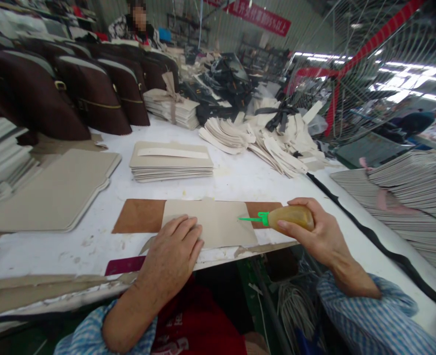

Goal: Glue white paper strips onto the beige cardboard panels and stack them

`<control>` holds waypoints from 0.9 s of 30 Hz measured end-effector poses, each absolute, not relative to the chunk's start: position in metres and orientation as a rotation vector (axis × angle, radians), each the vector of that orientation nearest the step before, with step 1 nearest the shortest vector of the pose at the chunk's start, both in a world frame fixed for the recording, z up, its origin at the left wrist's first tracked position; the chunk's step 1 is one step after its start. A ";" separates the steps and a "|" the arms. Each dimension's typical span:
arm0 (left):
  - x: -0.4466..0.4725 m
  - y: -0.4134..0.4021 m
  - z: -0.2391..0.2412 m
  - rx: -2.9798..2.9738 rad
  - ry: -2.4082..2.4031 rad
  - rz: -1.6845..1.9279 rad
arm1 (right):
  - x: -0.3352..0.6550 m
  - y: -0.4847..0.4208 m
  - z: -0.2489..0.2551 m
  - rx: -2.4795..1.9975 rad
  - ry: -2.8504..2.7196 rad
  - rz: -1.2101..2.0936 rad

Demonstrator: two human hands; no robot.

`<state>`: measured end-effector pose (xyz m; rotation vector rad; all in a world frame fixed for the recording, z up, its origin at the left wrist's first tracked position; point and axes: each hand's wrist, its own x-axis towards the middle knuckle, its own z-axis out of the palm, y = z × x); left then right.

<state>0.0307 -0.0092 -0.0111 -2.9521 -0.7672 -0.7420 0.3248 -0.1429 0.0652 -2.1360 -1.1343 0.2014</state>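
My left hand (173,249) lies flat with fingers stretched out on a beige card piece (218,222), pressing it down near the table's front edge. The beige piece rests on a brown leather strip (138,216) that shows at both ends. My right hand (316,231) is wrapped around an amber glue bottle (292,217) with a green nozzle (253,219). The nozzle tip points left and sits over the right part of the beige piece.
A stack of beige cards (171,162) lies behind the work. Large beige panels (55,192) lie at left, dark brown bags (88,88) behind them. Fanned card pieces (229,133) and scraps lie at back right. Grey stacked sheets (417,197) fill the right. A person sits far back.
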 end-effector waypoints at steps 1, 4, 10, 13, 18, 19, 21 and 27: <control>0.031 -0.010 -0.011 -2.955 -0.760 -0.738 | 0.325 -0.142 0.065 -2.146 -1.145 0.198; 0.031 -0.010 -0.010 -2.962 -0.750 -0.724 | 0.324 -0.141 0.065 -2.169 -1.183 0.184; 0.031 -0.010 -0.012 -2.978 -0.783 -0.731 | 0.322 -0.137 0.072 -2.171 -1.292 0.142; 0.030 -0.009 -0.012 -2.977 -0.789 -0.718 | 0.323 -0.132 0.080 -2.175 -1.379 0.115; 0.030 -0.009 -0.012 -3.006 -0.814 -0.710 | 0.325 -0.124 0.092 -2.148 -1.521 0.142; 0.030 -0.009 -0.012 -3.011 -0.818 -0.711 | 0.326 -0.124 0.093 -2.146 -1.537 0.152; 0.030 -0.010 -0.012 -3.017 -0.818 -0.711 | 0.327 -0.122 0.095 -2.147 -1.554 0.172; 0.030 -0.010 -0.013 -3.020 -0.832 -0.721 | 0.325 -0.116 0.095 -2.138 -1.543 0.242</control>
